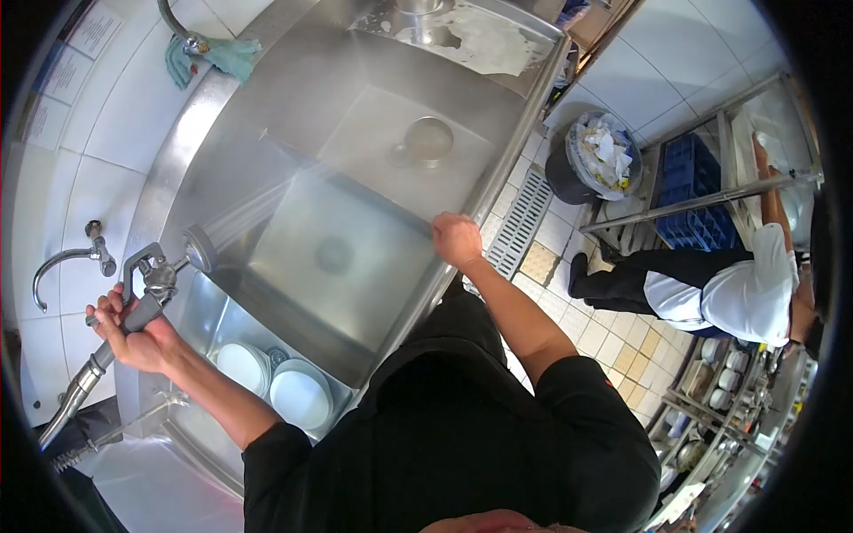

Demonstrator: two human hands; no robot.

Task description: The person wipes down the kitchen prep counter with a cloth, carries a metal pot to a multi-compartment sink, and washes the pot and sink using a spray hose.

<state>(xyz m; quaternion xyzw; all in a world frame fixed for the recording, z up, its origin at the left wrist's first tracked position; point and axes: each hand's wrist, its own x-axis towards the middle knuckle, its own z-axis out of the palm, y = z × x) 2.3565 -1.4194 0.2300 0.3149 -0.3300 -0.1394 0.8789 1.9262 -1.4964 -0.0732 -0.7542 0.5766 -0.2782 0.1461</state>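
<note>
My left hand (133, 333) is wrapped round the handle of a spray nozzle (158, 289) on a metal hose. Water fans from its round head into the stainless steel sink (293, 84). Cloudy water fills the near basin (342, 253), with a dark round spot showing through it, perhaps the drain. A round metal strainer or pan (429, 140) lies in the farther basin. My right hand (456, 238) is curled closed over the front rim of the sink; its fingertips are hidden. Below the nozzle, white plates (300, 395) are stacked in a metal basin.
A wall tap (67, 258) is at the left, and a green cloth (204, 60) hangs at the back. A lined bin (595, 160) with waste stands by a floor grate (522, 222). Another person (720, 289) works at a rack holding a blue crate (693, 191).
</note>
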